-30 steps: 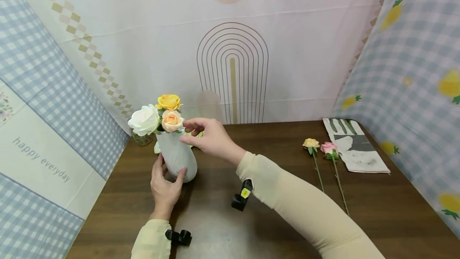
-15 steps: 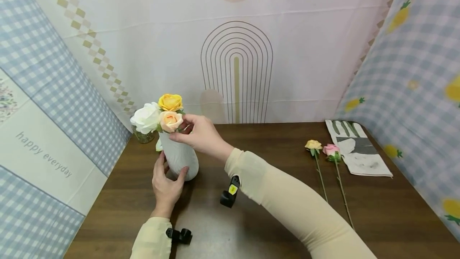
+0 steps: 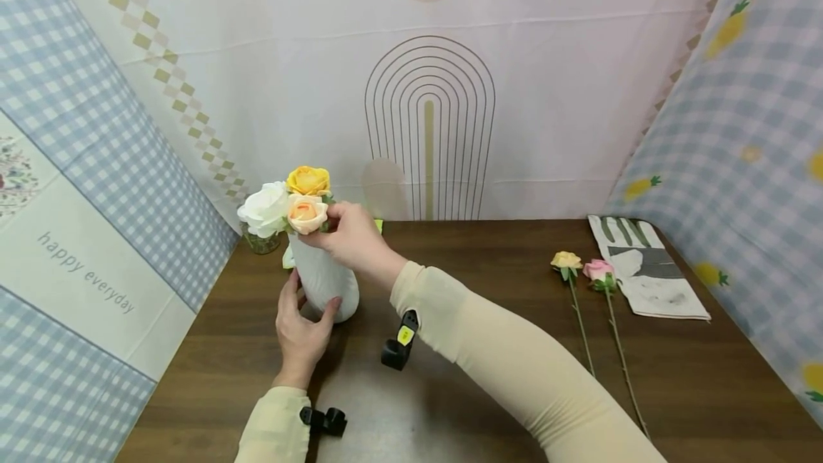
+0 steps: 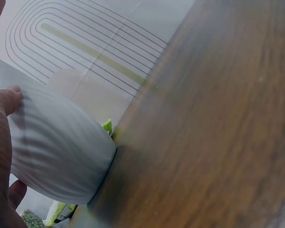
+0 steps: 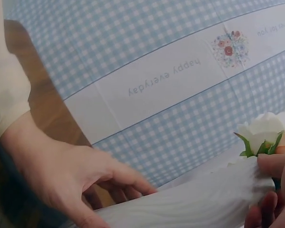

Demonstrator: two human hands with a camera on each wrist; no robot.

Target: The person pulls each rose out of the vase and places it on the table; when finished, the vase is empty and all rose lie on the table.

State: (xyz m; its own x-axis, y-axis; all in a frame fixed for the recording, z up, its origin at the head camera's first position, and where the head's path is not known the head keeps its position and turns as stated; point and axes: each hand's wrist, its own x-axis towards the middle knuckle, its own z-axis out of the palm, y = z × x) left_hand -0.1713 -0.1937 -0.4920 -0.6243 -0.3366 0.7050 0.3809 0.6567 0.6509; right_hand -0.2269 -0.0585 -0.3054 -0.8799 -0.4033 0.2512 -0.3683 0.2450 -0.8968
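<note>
A white ribbed vase point(image 3: 324, 279) stands on the table at the left of the head view. My left hand point(image 3: 301, 340) grips its lower body, thumb on the near side and fingers around the far side. Three roses fill its mouth: a white rose point(image 3: 265, 210), a yellow rose point(image 3: 308, 181) and a peach rose point(image 3: 307, 214) in front. With thumb and fingers my right hand point(image 3: 361, 238) pinches the peach rose just under its bloom, at the vase's rim. In the right wrist view the white rose point(image 5: 261, 135) shows beside these fingers; the peach rose's stem is hidden.
A pale yellow rose point(image 3: 566, 261) and a pink rose point(image 3: 599, 270) lie on the table point(image 3: 476, 306) at the right. Beyond them is a folded printed cloth point(image 3: 652, 274). A glass jar point(image 3: 262, 244) and a green-and-white packet point(image 4: 57, 213) sit behind the vase.
My right hand has moved left onto the peach rose, its thumb and fingers now at the bloom's base. My left hand keeps its grip on the vase. The head view has shifted slightly.
</note>
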